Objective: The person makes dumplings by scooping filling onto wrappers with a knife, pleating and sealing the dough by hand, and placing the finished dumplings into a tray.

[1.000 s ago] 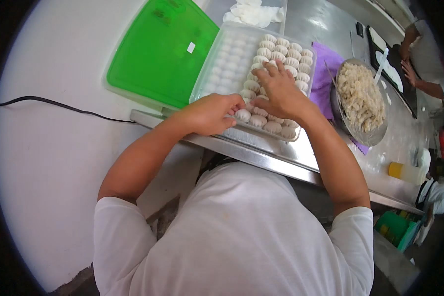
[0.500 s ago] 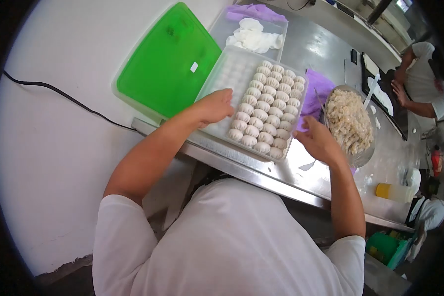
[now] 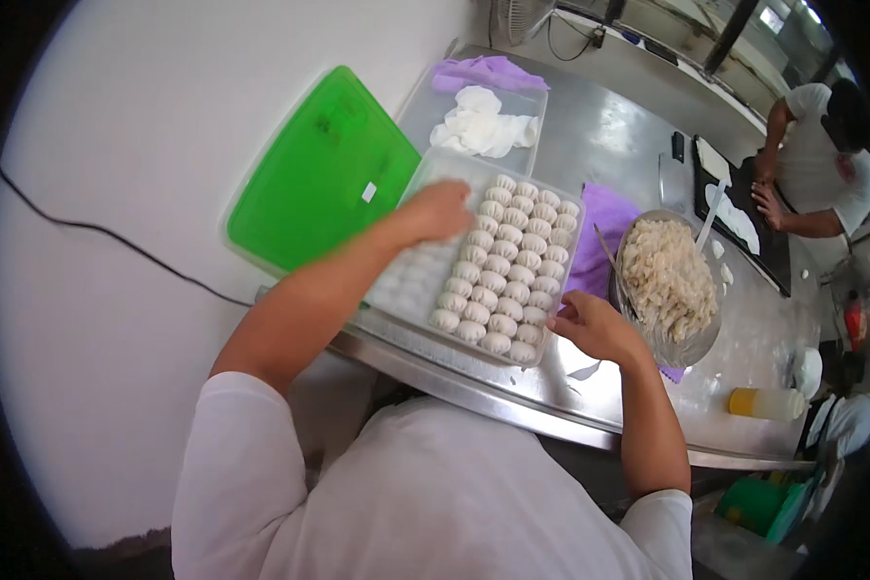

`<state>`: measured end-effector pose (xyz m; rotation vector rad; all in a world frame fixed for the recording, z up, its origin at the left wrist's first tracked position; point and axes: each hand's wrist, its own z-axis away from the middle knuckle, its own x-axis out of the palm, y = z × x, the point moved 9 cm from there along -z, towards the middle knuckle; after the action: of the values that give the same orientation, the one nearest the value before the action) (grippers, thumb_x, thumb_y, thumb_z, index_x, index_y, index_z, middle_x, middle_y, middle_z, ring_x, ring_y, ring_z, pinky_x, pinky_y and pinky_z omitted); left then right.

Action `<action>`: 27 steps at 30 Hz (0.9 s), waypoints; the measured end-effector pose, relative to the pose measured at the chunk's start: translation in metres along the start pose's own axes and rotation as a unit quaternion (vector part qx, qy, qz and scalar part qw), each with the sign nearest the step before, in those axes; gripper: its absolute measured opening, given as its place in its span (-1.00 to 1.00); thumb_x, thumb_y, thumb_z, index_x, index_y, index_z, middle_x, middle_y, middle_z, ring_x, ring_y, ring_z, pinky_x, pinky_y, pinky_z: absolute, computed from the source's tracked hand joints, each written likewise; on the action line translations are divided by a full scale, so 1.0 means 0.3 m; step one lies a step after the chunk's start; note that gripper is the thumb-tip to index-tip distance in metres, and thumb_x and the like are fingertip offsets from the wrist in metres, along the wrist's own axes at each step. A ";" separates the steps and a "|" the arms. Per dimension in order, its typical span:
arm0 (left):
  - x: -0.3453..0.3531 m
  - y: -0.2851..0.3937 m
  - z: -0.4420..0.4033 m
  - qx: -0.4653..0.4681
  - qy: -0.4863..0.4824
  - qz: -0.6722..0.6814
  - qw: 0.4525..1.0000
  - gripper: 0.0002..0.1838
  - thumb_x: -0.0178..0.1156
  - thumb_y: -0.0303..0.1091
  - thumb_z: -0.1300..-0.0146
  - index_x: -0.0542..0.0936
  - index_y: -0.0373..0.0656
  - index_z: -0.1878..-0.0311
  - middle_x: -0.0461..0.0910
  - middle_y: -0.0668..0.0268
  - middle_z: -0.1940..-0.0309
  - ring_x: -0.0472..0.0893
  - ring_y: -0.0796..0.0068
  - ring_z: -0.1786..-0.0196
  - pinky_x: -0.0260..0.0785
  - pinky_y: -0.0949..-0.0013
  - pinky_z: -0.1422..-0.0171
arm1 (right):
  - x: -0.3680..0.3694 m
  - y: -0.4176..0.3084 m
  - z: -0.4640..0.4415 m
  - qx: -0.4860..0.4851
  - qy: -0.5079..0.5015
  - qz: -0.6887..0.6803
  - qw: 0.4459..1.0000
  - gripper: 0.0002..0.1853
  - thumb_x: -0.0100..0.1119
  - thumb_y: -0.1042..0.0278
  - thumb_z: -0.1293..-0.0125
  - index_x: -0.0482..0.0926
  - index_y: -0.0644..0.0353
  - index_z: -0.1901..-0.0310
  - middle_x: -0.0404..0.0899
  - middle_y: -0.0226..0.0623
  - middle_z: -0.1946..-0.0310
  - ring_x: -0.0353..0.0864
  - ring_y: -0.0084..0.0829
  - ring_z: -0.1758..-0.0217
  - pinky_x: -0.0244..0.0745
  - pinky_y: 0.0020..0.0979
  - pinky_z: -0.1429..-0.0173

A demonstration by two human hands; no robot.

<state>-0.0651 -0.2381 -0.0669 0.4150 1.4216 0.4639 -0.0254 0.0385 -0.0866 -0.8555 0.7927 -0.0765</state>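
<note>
A translucent plastic tray [image 3: 420, 314] holds rows of small pleated white dumplings [image 3: 498, 280] on its right part. My left hand [image 3: 442, 210] is over the tray's left part, beside the upper dumplings. Motion blurs its fingers, so I cannot tell whether it holds anything. At the tray's right rim my right hand [image 3: 597, 326] has its thumb and curled fingers against the edge. Just right of that hand stands a metal bowl [image 3: 691, 355] heaped with pale, chunky filling [image 3: 669, 275], with a utensil handle sticking up from it.
A green lid [image 3: 324, 174] leans by the wall on the left. Behind the tray, another container [image 3: 541, 116] holds white cloth or gloves [image 3: 483, 124]. A purple cloth [image 3: 604, 215] lies near the bowl. Across the steel table [image 3: 604, 121], another person works at a black board [image 3: 783, 256].
My left hand has moved farther up over the tray, away from my body. My right hand stays at the tray's right rim. The whole view has tilted up, showing more of the far side.
</note>
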 end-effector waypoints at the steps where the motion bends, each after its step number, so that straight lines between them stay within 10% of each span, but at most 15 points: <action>1: -0.060 -0.054 -0.094 0.000 0.044 0.039 0.998 -0.58 0.31 -0.26 -0.23 0.61 -0.36 -0.07 0.69 0.19 0.13 0.64 0.26 0.09 0.49 0.22 -0.05 | -0.014 -0.015 0.012 0.004 0.007 0.000 1.000 -0.45 0.31 0.05 -0.33 0.55 0.49 -0.02 0.69 0.18 0.18 0.72 0.01 0.11 0.57 -0.14 0.01; 7: -0.189 -0.390 -0.584 -0.165 0.045 0.327 0.930 -0.75 0.35 -0.26 -0.25 0.66 -0.29 0.20 0.54 0.29 0.43 0.45 0.52 0.43 0.29 0.33 0.43 | -0.115 -0.142 0.147 0.028 0.083 0.062 0.994 -0.49 0.29 0.09 -0.38 0.54 0.42 -0.12 0.66 0.16 0.01 0.68 0.05 -0.04 0.55 -0.12 -0.11; 11: -0.155 -0.505 -0.743 -0.200 0.074 0.206 0.955 -0.69 0.42 -0.31 -0.13 0.70 -0.44 0.26 0.71 0.08 0.32 0.58 0.31 0.35 0.41 0.08 0.33 | -0.074 -0.045 0.216 0.104 0.137 -0.095 0.981 -0.48 0.35 0.19 -0.37 0.51 0.45 -0.18 0.68 0.04 0.03 0.70 -0.18 -0.03 0.59 -0.25 -0.14; 13: -0.076 -0.570 -0.788 -0.239 0.049 0.238 0.940 -0.73 0.37 -0.33 -0.24 0.63 -0.40 0.24 0.47 0.25 0.49 0.25 0.52 0.61 -0.05 0.18 0.61 | -0.042 -0.016 0.223 0.112 0.153 -0.147 0.971 -0.53 0.34 0.27 -0.39 0.52 0.46 -0.17 0.68 -0.03 0.04 0.69 -0.30 -0.02 0.60 -0.31 -0.12; 17: 0.042 -0.675 -0.897 -0.237 0.002 0.344 0.908 -0.55 0.46 -0.39 -0.18 0.60 -0.56 -0.01 0.68 -0.05 0.11 0.73 0.14 0.24 0.56 0.04 0.33 | 0.029 0.102 0.217 0.145 0.205 -0.249 0.935 -0.59 0.29 0.32 -0.43 0.53 0.44 -0.16 0.67 -0.09 0.03 0.66 -0.38 -0.01 0.59 -0.34 -0.11; 27: 0.008 -0.515 -0.797 -0.269 0.007 0.441 0.856 -0.58 0.48 -0.47 -0.11 0.63 -0.28 -0.06 0.66 0.15 0.07 0.68 0.17 0.02 0.57 0.14 0.06 | 0.038 0.132 0.219 0.143 0.229 -0.246 0.931 -0.61 0.29 0.30 -0.43 0.55 0.42 -0.14 0.69 -0.13 0.10 0.67 -0.40 0.06 0.59 -0.35 -0.03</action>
<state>-0.2937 -0.3673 -0.1772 0.5881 0.9779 1.5723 0.0162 0.1032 -0.0953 -0.7475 0.9540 -0.8452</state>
